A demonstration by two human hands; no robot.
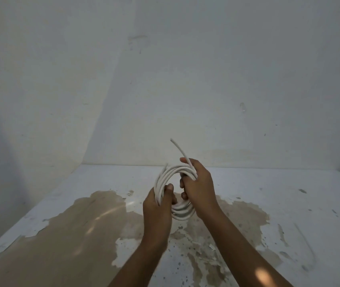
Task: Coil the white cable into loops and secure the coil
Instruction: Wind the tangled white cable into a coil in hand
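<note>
The white cable point(180, 212) is wound into a round coil of several loops, held upright in the air above the table. My left hand point(157, 206) grips the coil's left side, thumb over the strands. My right hand point(198, 183) grips the coil's upper right side. One free cable end point(178, 148) sticks up and to the left past my right thumb. A second short end pokes out at the coil's top left. The loops' lower arc hangs between my two wrists.
A white table point(289, 204) with large patches of peeled paint showing brown wood lies below my hands. Its far edge meets a plain white wall point(165, 79). A corner of the walls stands at the left.
</note>
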